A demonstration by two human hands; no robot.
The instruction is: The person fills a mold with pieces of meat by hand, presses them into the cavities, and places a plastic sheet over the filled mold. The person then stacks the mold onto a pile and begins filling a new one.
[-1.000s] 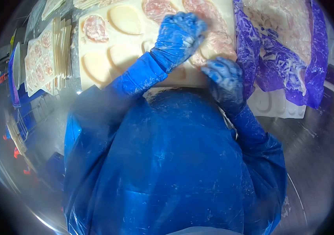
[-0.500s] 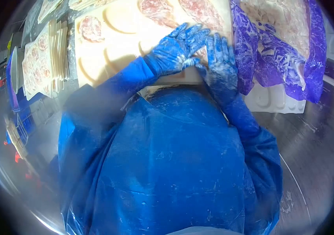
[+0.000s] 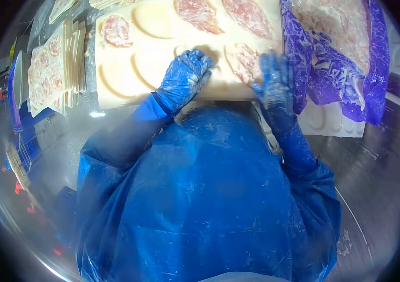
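A cream board (image 3: pixel 115 61) with oval hollows lies in front of me. My left hand (image 3: pixel 185 77), in a blue glove smeared white, rests over a front hollow with its fingers curled in; whatever it holds is hidden. My right hand (image 3: pixel 276 82), gloved alike and slightly blurred, lies at the board's right edge with fingers stretched. Just left of it, a pale pink meat piece (image 3: pixel 246 65) sits in the front right hollow. Behind are two longer meat pieces, one at centre (image 3: pixel 199 16) and one at right (image 3: pixel 248 19). A smaller meat piece (image 3: pixel 116 32) fills the back left hollow.
Purple plastic film (image 3: pixel 298 61) on the right surrounds a mass of pale meat (image 3: pixel 336 28). A white moulded tray (image 3: pixel 326 120) pokes out beneath it. On the left, a stack of boards (image 3: pixel 47 70) bearing meat pieces stands on the metal table (image 3: pixel 89 96).
My hands have parted: the left moved left and its fingers curled, the right shifted slightly right and down. The front right meat piece is now uncovered. The board shifted slightly right and nearer.
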